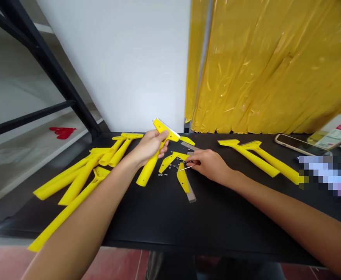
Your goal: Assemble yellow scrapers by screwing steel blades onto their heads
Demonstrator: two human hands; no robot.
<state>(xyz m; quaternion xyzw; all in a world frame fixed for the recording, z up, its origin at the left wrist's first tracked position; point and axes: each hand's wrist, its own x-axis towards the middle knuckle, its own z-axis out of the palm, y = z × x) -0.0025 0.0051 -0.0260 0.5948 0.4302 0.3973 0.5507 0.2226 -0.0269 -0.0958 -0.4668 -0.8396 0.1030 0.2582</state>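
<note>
My left hand [151,147] is closed around a yellow scraper [149,169], just below its wide head, with the blade edge facing up and away. My right hand [207,163] pinches a thin metal rod [186,168], like a hex key, low over the small parts. Below the rod's tip, a yellow clamp plate [182,179] lies partly over a grey metal blade [191,194]. Another yellow plate [167,163] rests between my hands, and one more plate [187,140] is behind the scraper head. Small screws and nuts [165,174] are scattered around them.
Several yellow scrapers [83,179] lie in a group at the left. Two more scrapers [257,158] are at the right, near a phone [303,145] and a white box [338,130]. A black shelf frame [53,74] stands left; yellow wrapping [275,70] rises behind the black table [231,221].
</note>
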